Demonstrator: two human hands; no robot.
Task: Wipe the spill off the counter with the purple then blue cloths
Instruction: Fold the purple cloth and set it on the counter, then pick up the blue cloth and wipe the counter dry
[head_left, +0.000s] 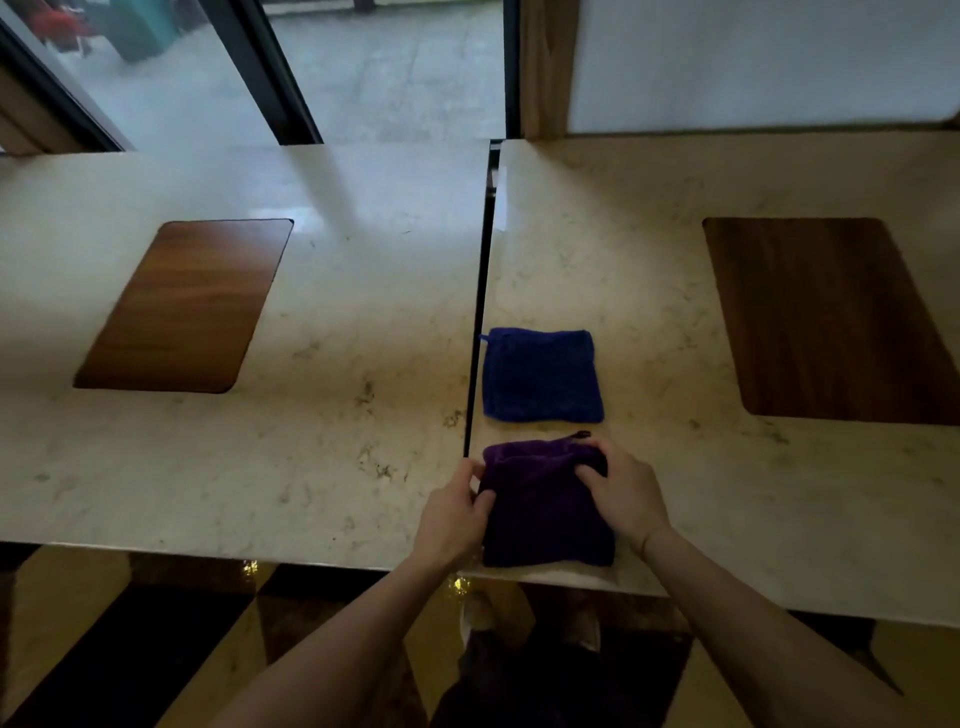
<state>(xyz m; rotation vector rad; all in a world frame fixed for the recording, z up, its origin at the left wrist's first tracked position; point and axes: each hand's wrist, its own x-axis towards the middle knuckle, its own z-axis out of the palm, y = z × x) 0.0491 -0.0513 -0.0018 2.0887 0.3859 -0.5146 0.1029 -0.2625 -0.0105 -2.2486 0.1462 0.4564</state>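
Note:
A folded purple cloth (543, 512) lies on the pale marble counter (649, 322) near its front edge. My left hand (457, 514) pinches the cloth's left edge. At the cloth's far right corner my right hand (626, 493) grips the fabric with curled fingers. Just beyond it a folded blue cloth (542, 375) lies flat, untouched. I see no spill plainly; dark marbling flecks mark the stone.
A dark seam (479, 312) splits the counter into left and right slabs, running just left of both cloths. One wooden inlay (187, 306) sits in the left slab, another (826, 317) in the right. Windows and a wall stand behind the counter.

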